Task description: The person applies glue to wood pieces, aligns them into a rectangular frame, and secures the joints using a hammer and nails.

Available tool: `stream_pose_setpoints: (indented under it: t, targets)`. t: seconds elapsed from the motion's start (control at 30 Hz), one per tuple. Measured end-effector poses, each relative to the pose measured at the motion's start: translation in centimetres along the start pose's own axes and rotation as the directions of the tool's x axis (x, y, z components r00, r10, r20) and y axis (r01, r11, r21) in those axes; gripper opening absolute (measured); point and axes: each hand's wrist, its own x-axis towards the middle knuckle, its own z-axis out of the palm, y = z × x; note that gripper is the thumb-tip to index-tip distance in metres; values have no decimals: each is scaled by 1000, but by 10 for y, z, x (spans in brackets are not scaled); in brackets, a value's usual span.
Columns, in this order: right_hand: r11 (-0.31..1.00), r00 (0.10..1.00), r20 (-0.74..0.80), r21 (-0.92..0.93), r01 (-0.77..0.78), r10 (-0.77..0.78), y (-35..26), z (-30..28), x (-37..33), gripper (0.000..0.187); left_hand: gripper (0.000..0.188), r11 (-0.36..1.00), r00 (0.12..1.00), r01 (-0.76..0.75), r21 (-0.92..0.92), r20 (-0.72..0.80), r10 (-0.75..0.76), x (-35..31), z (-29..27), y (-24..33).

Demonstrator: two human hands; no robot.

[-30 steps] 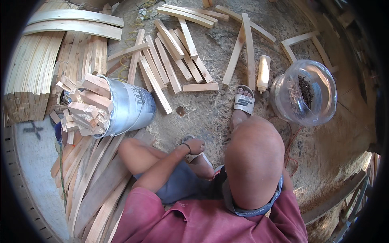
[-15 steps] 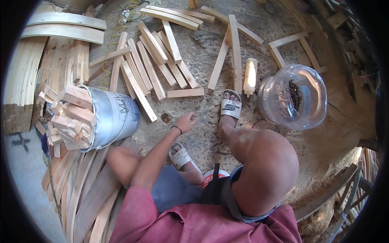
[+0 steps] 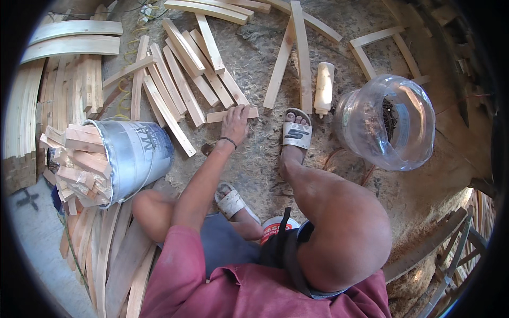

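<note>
My left hand (image 3: 235,126) reaches forward over the ground, a dark band round its wrist. Its fingers are bent over the middle of a short wooden block (image 3: 213,116), whose two ends show on either side. The block lies crosswise at the near ends of several longer wood strips (image 3: 183,85), spread loosely on the dirt floor. My right hand does not show.
On the left, a metal bucket (image 3: 139,151) lies tipped, filled with wood offcuts (image 3: 87,159). Right of my sandalled foot are a white bottle (image 3: 324,87) and a clear plastic container (image 3: 350,114) holding nails or screws. Stacked boards (image 3: 24,100) stand far left.
My left hand has moved forward from above the bare floor onto the short wooden block. The block now lies slightly tilted, and the whole view has shifted a little.
</note>
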Motion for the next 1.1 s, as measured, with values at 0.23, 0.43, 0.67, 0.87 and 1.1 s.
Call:
stream_pose_setpoints:
  t: [0.23,0.43,0.67,0.87,1.1]
  targets:
    - [986,987,-33,57,157,-155,-73,6,44,30,61,993,999,-12,118,-46,18,12,15,-21]
    - [849,909,-150,324,416,-388,-164,-41,62,34,60,997,1000,-18,-72,22,20,5,-28,-13]
    - [837,876,-215,267,478,-432,-240,-67,89,47,56,428,959,173,-887,250,130,0,-147,-23]
    - [921,876,-293,-189,341,-384,-294,-61,132,60,45,-380,938,343,-859,333,95,-64,-226,-16]
    - [987,944,-328,-131,-95,47,-267,-53,230,69,47,-388,931,243,-889,326,-166,-76,-218,15]
